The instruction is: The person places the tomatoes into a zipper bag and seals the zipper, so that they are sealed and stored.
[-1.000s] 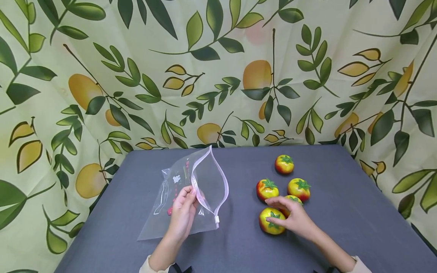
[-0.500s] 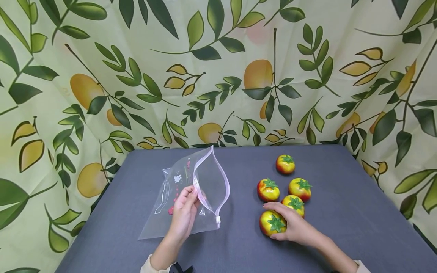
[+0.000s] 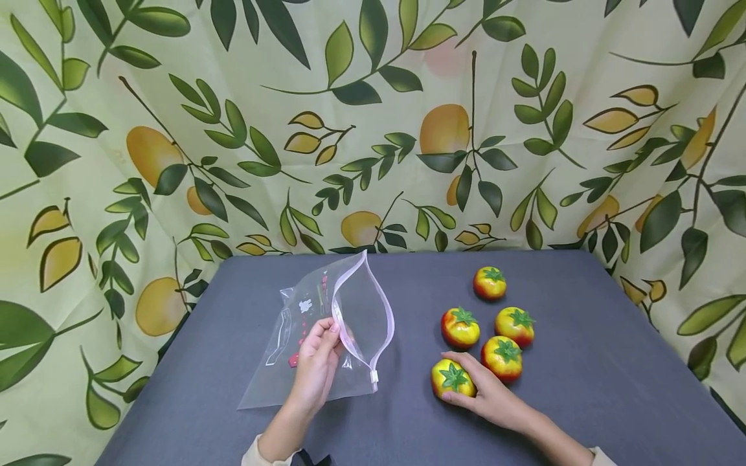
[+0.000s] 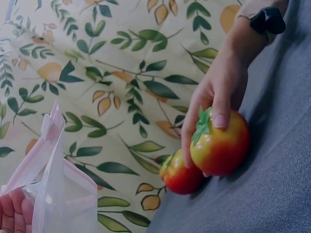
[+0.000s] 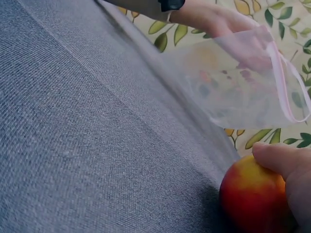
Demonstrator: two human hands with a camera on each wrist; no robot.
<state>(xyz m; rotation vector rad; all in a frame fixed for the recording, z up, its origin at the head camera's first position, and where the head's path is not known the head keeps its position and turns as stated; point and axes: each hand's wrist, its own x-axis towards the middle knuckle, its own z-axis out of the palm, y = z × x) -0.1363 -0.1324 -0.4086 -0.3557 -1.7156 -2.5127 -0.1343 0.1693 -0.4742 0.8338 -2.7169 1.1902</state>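
- both hands are busy: left hand (image 3: 315, 366) pinches the near lip of the zip bag (image 3: 326, 336) with curled fingers and holds its mouth open and raised above the grey table (image 3: 583, 362).
- right hand (image 3: 486, 398) wraps thumb and fingers around the nearest tomato (image 3: 451, 379), which sits on the table just beside the other three tomatoes (image 3: 502, 357), a little to the right of the bag.
- in the left wrist view the thumb (image 4: 219, 114) presses on top of this tomato near its green leaf, so the grip looks firm.
- to do this step well, i think the right hand should lift the tomato straight up first, so it does not push the neighbour that is almost touching it.
- left hand should keep the pink zipper edge (image 3: 381, 310) wide and turned toward the tomato, because the thin plastic can fold shut easily.
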